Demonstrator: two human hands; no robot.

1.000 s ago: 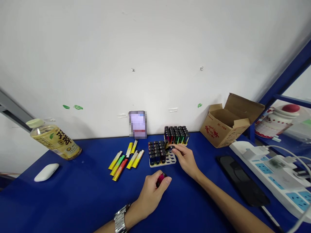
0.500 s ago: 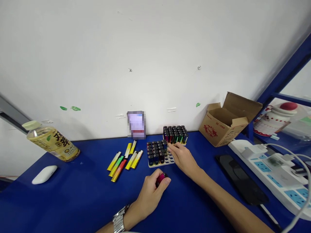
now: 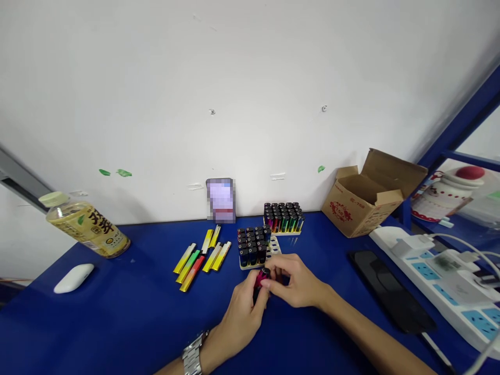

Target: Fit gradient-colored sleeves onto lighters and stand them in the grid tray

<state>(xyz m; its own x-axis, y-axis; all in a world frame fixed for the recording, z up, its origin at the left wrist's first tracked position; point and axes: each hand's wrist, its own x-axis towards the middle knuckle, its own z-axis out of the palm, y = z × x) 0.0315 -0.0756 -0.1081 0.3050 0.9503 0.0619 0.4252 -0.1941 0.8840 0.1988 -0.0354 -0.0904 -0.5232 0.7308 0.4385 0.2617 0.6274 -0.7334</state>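
While our left hand (image 3: 244, 307) and right hand (image 3: 295, 284) pinch one pink lighter (image 3: 260, 278),
we log the tray (image 3: 275, 247) part-filled, some slots bare; loose lighters (image 3: 201, 256) lie beside it.

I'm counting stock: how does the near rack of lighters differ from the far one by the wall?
The near rack has empty holes along its right side; the far rack looks full. The near rack stands further from the wall than the far rack. Both hold upright lighters with dark tops.
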